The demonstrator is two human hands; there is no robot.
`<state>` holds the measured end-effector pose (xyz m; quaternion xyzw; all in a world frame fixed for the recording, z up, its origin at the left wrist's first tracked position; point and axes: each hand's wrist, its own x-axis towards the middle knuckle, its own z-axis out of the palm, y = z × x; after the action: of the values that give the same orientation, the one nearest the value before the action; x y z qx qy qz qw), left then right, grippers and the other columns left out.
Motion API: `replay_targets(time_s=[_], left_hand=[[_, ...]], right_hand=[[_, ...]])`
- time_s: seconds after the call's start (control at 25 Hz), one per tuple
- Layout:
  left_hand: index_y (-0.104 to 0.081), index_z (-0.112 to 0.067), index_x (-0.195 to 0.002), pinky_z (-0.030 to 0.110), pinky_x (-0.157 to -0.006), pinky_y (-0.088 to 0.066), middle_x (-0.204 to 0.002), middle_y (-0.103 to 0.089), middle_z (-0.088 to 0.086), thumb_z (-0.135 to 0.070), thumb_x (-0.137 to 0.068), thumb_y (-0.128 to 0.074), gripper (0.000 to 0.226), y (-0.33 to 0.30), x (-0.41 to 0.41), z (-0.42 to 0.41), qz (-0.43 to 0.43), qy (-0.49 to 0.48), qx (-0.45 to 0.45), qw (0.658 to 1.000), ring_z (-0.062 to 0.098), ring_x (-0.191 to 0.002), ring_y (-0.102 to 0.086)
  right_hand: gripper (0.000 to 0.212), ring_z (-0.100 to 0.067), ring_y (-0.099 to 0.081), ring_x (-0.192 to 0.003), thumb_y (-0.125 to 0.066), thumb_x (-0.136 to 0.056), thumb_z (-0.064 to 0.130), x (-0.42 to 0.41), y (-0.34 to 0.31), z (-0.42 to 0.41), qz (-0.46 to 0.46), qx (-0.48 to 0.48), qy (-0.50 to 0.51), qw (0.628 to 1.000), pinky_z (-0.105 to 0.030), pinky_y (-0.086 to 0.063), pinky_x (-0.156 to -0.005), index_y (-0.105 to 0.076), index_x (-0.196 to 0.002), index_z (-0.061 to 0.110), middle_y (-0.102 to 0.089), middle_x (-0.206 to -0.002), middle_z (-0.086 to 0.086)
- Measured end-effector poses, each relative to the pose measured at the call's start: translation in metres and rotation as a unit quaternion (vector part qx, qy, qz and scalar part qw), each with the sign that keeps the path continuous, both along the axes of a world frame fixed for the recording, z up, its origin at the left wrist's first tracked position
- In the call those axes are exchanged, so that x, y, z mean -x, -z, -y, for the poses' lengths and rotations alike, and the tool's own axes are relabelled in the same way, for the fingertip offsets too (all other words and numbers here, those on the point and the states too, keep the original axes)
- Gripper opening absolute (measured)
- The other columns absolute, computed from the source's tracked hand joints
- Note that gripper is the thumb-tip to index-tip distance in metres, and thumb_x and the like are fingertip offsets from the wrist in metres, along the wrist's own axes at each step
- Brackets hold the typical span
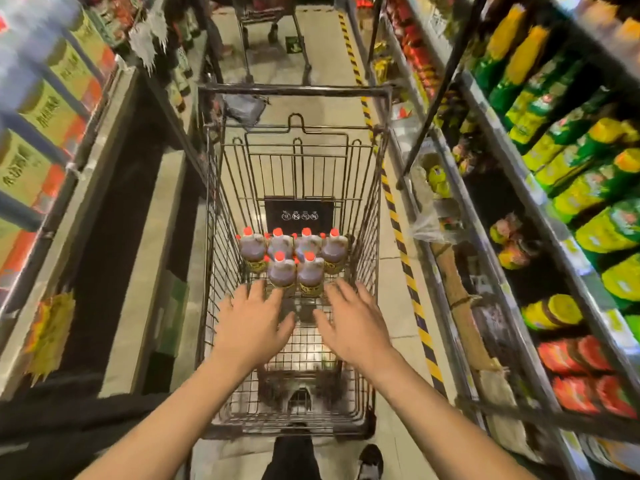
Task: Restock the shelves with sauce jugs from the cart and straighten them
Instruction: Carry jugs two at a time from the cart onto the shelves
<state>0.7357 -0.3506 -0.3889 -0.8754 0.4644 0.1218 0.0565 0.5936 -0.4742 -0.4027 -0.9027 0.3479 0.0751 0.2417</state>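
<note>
A wire shopping cart [221,237] stands in the aisle straight in front of me. Several dark sauce jugs [282,271] with red caps stand upright together in the cart's far part. My left hand [251,323] and my right hand [351,325] hover side by side inside the cart, just short of the two nearest jugs. Both hands have spread fingers and hold nothing. Neither hand touches a jug.
Shelves run along both sides: boxed goods on the left shelf [45,109], green and yellow packets and bottles on the right shelf [571,157]. A low empty shelf bay [114,216] lies to the left of the cart. A second cart [273,15] stands further down the aisle.
</note>
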Motion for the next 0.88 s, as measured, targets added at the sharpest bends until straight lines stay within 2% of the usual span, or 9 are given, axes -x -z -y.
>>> replay_targets(time_s=[0.12,0.32,0.48,0.6,0.68,0.76,0.84,0.88], left_hand=[[-0.049,-0.022,-0.135,0.051,-0.105,-0.040,-0.143,-0.050,0.013,-0.060,-0.094,-0.037,0.056,0.038,-0.054,0.022,-0.014,0.014,-0.023,1.000,0.035,-0.131,-0.047],[-0.049,-0.022,-0.132,0.049,-0.097,-0.045,-0.128,-0.055,0.012,-0.059,-0.093,-0.043,0.054,0.130,-0.120,0.057,-0.055,0.007,-0.045,0.997,0.036,-0.118,-0.055],[-0.051,-0.015,-0.124,0.049,-0.086,-0.051,-0.115,-0.056,0.016,-0.054,-0.090,-0.051,0.053,0.211,-0.158,0.074,-0.117,-0.038,-0.053,0.991,0.042,-0.106,-0.061],[-0.048,-0.011,-0.132,0.049,-0.092,-0.051,-0.122,-0.055,0.020,-0.049,-0.088,-0.065,0.060,0.251,-0.167,0.082,-0.189,-0.120,-0.044,0.974,0.043,-0.114,-0.058],[-0.047,-0.008,-0.135,0.044,-0.095,-0.048,-0.128,-0.054,0.020,-0.039,-0.081,-0.080,0.070,0.276,-0.169,0.089,-0.245,-0.195,-0.006,0.950,0.040,-0.121,-0.054],[-0.041,-0.008,-0.140,0.038,-0.099,-0.044,-0.136,-0.052,0.018,-0.030,-0.072,-0.089,0.086,0.294,-0.167,0.096,-0.286,-0.254,0.018,0.924,0.037,-0.130,-0.050],[-0.039,-0.008,-0.146,0.031,-0.104,-0.037,-0.143,-0.050,0.012,-0.023,-0.070,-0.092,0.094,0.309,-0.164,0.105,-0.350,-0.271,0.017,0.897,0.030,-0.135,-0.047],[-0.041,-0.011,-0.146,0.031,-0.108,-0.037,-0.144,-0.052,0.009,-0.025,-0.065,-0.094,0.097,0.316,-0.162,0.109,-0.371,-0.273,0.027,0.887,0.026,-0.134,-0.050]], right_hand=[[0.063,-0.035,-0.025,-0.151,-0.041,-0.101,0.049,-0.041,0.043,0.030,-0.026,-0.004,0.019,0.999,-0.048,-0.024,-0.124,-0.032,-0.155,0.018,-0.033,-0.163,-0.003],[0.065,-0.035,-0.037,-0.144,-0.046,-0.099,0.046,-0.086,0.139,0.071,-0.074,-0.041,0.054,0.995,-0.046,-0.033,-0.119,-0.031,-0.154,0.014,-0.042,-0.157,-0.011],[0.056,-0.040,-0.055,-0.124,-0.058,-0.094,0.042,-0.110,0.219,0.096,-0.071,-0.085,0.130,0.985,-0.045,-0.046,-0.102,-0.040,-0.141,0.015,-0.058,-0.136,-0.015],[0.073,-0.040,-0.062,-0.116,-0.073,-0.079,0.050,-0.121,0.277,0.109,-0.089,-0.143,0.174,0.970,-0.048,-0.054,-0.093,-0.038,-0.134,0.017,-0.062,-0.129,-0.017],[0.094,-0.030,-0.064,-0.115,-0.083,-0.060,0.057,-0.126,0.312,0.117,-0.059,-0.184,0.196,0.961,-0.045,-0.055,-0.093,-0.036,-0.134,0.023,-0.064,-0.128,-0.008],[0.105,-0.019,-0.060,-0.116,-0.095,-0.054,0.042,-0.133,0.331,0.120,-0.017,-0.218,0.219,0.951,-0.034,-0.052,-0.094,-0.038,-0.140,0.021,-0.061,-0.126,0.001],[0.102,-0.018,-0.057,-0.117,-0.099,-0.057,0.015,-0.138,0.345,0.121,0.051,-0.249,0.243,0.936,-0.021,-0.047,-0.089,-0.041,-0.141,0.013,-0.059,-0.126,-0.001],[0.101,-0.019,-0.056,-0.118,-0.098,-0.057,0.005,-0.140,0.350,0.119,0.094,-0.271,0.254,0.924,-0.017,-0.046,-0.090,-0.041,-0.141,0.009,-0.058,-0.128,-0.004]])
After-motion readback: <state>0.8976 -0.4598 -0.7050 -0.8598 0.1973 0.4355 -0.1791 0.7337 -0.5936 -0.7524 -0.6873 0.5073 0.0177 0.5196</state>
